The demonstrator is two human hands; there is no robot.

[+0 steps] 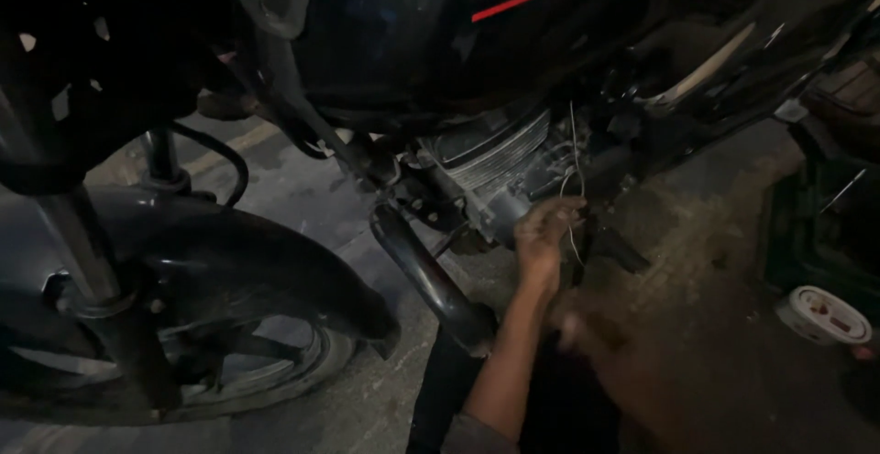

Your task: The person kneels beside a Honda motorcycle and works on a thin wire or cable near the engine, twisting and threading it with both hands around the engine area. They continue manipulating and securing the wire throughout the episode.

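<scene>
A black motorcycle stands over me, its finned engine [490, 156] at the middle of the view. My left hand [544, 234] reaches up to the engine's lower right side, fingers closed around a thin pale wire [575, 156] that runs up along the engine and curls down past the hand. My right hand [587, 330] is a blurred shape just below and to the right of the left wrist; its fingers are too smeared and dark to read. The black exhaust pipe [422, 271] slants down just left of my left forearm.
The front wheel [229, 371] and its black fender [266, 252] fill the lower left, with the fork leg [82, 243] beside them. The dark fuel tank [440, 23] hangs overhead. A round white lidded container [822, 315] lies on the concrete floor at right.
</scene>
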